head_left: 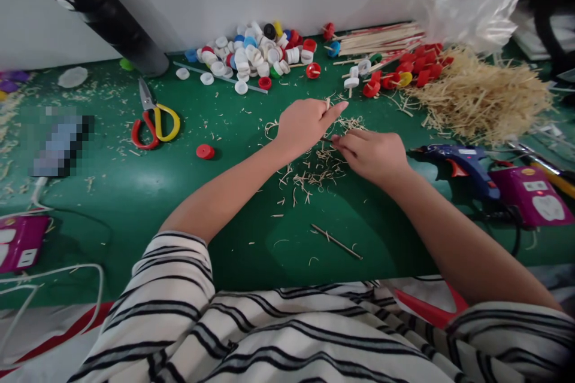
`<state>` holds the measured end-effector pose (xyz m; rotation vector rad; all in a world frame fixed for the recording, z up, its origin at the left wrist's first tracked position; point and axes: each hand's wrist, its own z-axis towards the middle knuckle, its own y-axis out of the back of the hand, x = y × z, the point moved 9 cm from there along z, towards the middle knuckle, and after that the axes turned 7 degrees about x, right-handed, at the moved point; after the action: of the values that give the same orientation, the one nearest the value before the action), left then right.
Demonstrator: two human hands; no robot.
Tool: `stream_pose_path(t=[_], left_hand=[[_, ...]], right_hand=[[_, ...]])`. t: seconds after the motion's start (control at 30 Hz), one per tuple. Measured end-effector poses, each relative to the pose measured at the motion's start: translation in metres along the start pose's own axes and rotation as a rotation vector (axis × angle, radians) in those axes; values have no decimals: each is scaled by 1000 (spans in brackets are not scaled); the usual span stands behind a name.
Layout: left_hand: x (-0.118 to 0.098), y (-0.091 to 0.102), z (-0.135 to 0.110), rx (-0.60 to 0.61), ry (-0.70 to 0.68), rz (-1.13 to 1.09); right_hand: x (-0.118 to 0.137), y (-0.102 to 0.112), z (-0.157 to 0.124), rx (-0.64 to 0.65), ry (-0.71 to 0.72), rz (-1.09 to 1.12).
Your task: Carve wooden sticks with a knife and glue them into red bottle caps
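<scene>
My left hand [305, 124] and my right hand [371, 154] meet over a scatter of pale straw bits [314, 170] on the green table [135, 191]. Both hands pinch a thin dark stick [326, 140] between them, of which only a short piece shows. My left forefinger points out to the right. A second thin stick [336, 242] lies loose on the table nearer to me.
A pile of bottle caps [251, 54] lies at the back, a lone red cap [205, 151] and scissors [153, 119] to the left. To the right are a straw heap [485, 99], bamboo skewers [381, 42], red caps on sticks [417, 69], a blue glue gun [462, 164] and a purple power strip [530, 194].
</scene>
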<state>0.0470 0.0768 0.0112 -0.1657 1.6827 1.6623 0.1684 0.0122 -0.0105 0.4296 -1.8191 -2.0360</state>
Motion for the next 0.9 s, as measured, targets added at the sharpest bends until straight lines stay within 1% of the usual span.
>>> stream_pose_path(t=[0.13, 0.23, 0.43, 0.63, 0.8, 0.9], left_hand=[[5, 0, 0, 5, 27, -8], [6, 1, -1, 0, 17, -9], [5, 1, -1, 1, -13, -3], [6, 1, -2, 39, 18, -16], [4, 1, -2, 66, 6, -41], [4, 0, -3, 91, 19, -39]], right_hand=[[0, -8, -3, 62, 36, 29], [0, -14, -5, 113, 55, 25], [-4, -12, -3, 174, 42, 47], [-22, -9, -9, 165, 16, 138], [-40, -6, -12, 118, -84, 177], [-45, -5, -12, 123, -127, 222]])
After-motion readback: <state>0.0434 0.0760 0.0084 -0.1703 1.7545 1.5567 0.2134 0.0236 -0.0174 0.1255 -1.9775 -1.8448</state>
